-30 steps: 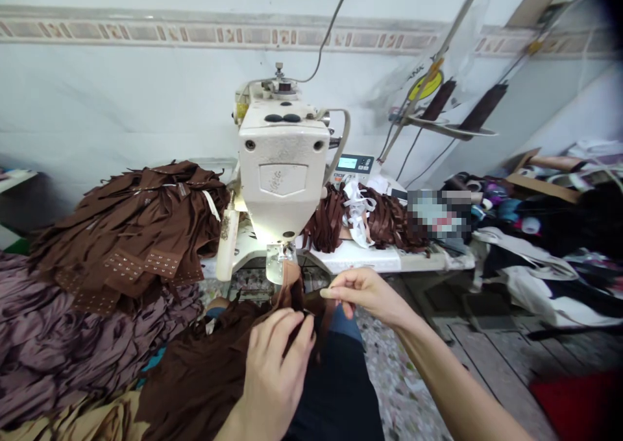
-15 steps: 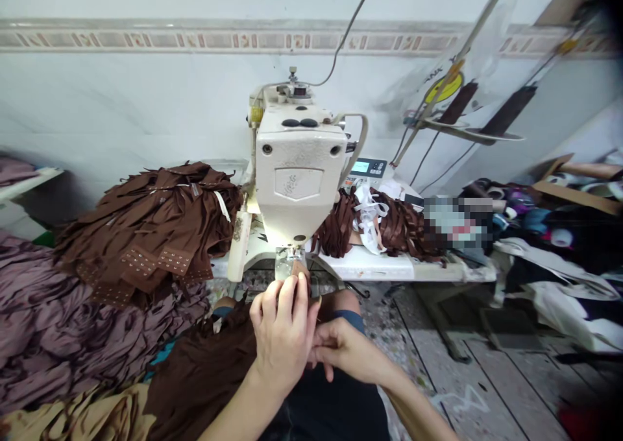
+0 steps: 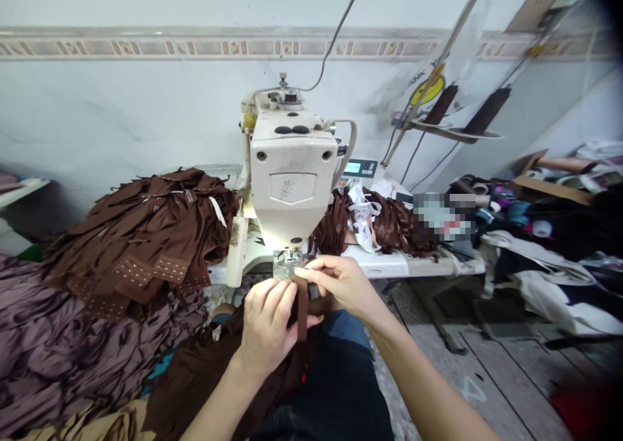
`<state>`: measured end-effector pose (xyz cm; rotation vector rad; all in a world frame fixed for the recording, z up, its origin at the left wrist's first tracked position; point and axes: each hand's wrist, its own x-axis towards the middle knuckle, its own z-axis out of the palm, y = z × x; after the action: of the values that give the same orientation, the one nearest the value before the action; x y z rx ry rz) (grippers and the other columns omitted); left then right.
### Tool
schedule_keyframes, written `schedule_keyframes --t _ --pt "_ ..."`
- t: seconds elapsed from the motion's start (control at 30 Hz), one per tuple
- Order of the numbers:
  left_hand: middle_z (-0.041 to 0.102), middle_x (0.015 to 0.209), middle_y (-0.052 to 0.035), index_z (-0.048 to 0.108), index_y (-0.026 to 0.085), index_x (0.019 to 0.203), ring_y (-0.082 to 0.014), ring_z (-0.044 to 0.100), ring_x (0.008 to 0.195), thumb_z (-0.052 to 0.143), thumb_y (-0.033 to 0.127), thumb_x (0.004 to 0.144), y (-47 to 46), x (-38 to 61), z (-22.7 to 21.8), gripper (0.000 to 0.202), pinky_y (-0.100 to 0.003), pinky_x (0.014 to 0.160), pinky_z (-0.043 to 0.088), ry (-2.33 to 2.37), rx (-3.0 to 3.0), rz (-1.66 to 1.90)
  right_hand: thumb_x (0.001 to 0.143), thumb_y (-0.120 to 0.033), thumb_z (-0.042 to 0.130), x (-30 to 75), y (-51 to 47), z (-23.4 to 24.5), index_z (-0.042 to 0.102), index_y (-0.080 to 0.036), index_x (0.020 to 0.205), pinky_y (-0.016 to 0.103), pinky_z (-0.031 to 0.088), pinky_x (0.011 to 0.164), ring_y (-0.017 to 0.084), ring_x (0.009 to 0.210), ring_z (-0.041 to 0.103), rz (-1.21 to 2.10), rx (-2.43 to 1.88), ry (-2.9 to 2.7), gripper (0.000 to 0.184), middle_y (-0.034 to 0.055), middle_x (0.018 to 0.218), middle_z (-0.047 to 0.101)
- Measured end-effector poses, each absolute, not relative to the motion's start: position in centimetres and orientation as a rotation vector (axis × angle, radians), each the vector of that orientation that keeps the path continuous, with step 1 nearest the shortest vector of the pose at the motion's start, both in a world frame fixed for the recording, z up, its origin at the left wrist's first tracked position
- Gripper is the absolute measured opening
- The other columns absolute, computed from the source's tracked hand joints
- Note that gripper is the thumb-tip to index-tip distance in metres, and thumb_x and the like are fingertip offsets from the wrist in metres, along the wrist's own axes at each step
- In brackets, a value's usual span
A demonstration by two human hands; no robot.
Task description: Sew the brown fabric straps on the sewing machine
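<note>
Brown fabric [image 3: 195, 376] lies over my lap and runs up to the front of the sewing machine [image 3: 292, 162]. My left hand [image 3: 270, 321] grips the fabric just before the metal needle plate [image 3: 283, 266], its fingers bent over the cloth. A narrow brown strap [image 3: 302, 308] hangs between my hands. Its upper end is pinched between the thumb and fingers of my right hand [image 3: 341, 282], right beside the presser foot. Fingers hide most of the cloth edge near the needle.
A heap of brown pieces with metal hooks [image 3: 141, 233] is left of the machine. Bundled brown straps with white ties [image 3: 363, 217] lie to the right. Mauve fabric [image 3: 63, 350] is piled at lower left. Thread cones [image 3: 487, 111] stand at upper right.
My right hand has risen from below my left hand to the needle area, bringing the strap into view. My left hand has drawn slightly back and down. The view has shifted a little.
</note>
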<state>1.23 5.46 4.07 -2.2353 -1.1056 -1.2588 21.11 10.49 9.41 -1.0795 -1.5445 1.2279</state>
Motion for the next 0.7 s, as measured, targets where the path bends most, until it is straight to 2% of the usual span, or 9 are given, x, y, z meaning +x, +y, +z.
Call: schedule_keyframes --t 0.13,0.23,0.37,0.47,0.7 --pt "0.075 0.118 -0.013 0.071 0.019 0.136 -0.0291 0.065 0.118 0.069 0.025 0.104 5.3 1.2 4.7 0.033 -0.046 0.107 0.051 -1.119 -2.25 -1.181 0.082 -0.048 0.089 19.7 12.0 8.4 0.08 -0.021 0.075 0.03 0.05 0.064 0.019 0.07 0.064 1.146 -1.067 -1.518 0.029 0.0029 0.077 0.073" --pt "0.077 0.121 -0.0123 0.072 0.017 0.136 -0.0279 0.066 0.119 0.067 0.012 0.103 5.4 1.3 5.0 0.034 -0.045 0.106 0.051 -1.092 -2.257 -1.182 0.076 -0.053 0.093 19.0 11.3 7.4 0.072 -0.021 0.078 0.029 0.049 0.06 0.017 0.064 0.059 1.2 -1.105 -1.274 0.038 0.0006 0.072 0.069" --pt "0.079 0.122 -0.0103 0.068 0.017 0.142 -0.0259 0.067 0.117 0.068 0.01 0.102 5.9 1.3 5.3 0.041 -0.043 0.106 0.052 -1.022 -2.295 -1.204 0.087 -0.065 0.081 18.6 8.9 4.8 0.069 -0.023 0.084 0.026 0.044 0.051 0.015 0.059 0.052 1.219 -1.133 -1.092 0.044 -0.0006 0.072 0.063" --pt "0.079 0.124 -0.0111 0.068 0.016 0.143 -0.0263 0.067 0.115 0.066 0.01 0.103 6.4 1.3 5.6 0.04 -0.043 0.105 0.052 -1.003 -2.329 -1.202 0.093 -0.073 0.069 18.6 7.0 2.7 0.071 -0.023 0.091 0.026 0.043 0.045 0.014 0.054 0.05 1.376 -1.097 -1.076 0.05 -0.0004 0.075 0.06" --pt "0.078 0.127 -0.0138 0.069 0.013 0.14 -0.028 0.064 0.114 0.059 0.012 0.106 6.4 1.8 5.9 0.036 -0.044 0.103 0.05 -1.095 -2.37 -1.076 0.09 -0.064 0.08 19.0 5.9 2.5 0.075 -0.021 0.089 0.024 0.044 0.048 0.012 0.053 0.052 1.333 -1.051 -1.032 0.043 -0.0008 0.071 0.064"
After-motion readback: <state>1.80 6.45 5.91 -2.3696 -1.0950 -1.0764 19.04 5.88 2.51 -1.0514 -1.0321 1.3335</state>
